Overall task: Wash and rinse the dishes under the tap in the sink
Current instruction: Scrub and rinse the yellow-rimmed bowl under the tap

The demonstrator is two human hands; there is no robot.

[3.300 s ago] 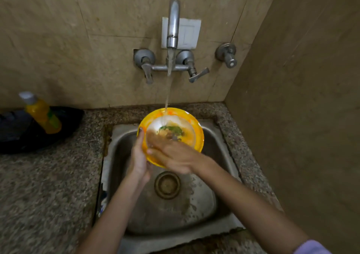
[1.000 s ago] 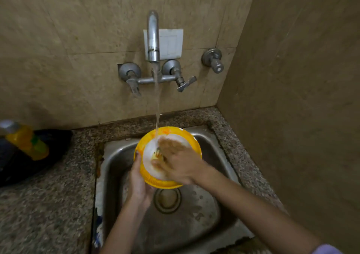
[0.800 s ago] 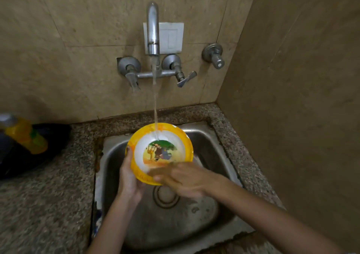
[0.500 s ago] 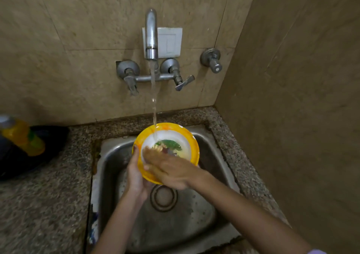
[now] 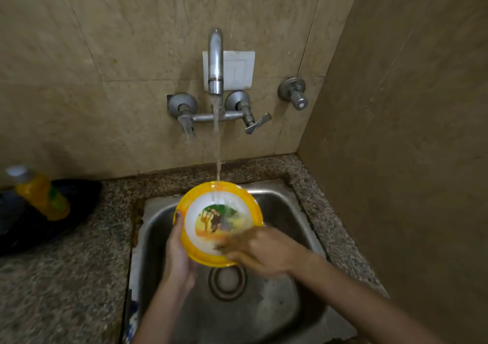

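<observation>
A yellow-rimmed bowl (image 5: 219, 211) with a white inside and a tree picture is held tilted over the steel sink (image 5: 285, 298). My left hand (image 5: 178, 254) grips its left rim, thumb on the rim. My right hand (image 5: 261, 251), blurred by motion, lies with fingers flat across the bowl's lower inner edge; I see nothing held in it. Water runs from the tap (image 5: 216, 61) in a thin stream onto the bowl's upper inside. The sink drain (image 5: 227, 280) shows below the bowl.
A yellow bottle (image 5: 39, 193) stands on a dark object (image 5: 76, 201) at the left of the speckled stone counter (image 5: 60, 285). Tiled walls close the back and right. A separate valve (image 5: 294, 93) sticks out right of the tap.
My right hand has slid from the bowl's middle down to its lower edge, uncovering the picture. The bowl stays under the stream in my left hand.
</observation>
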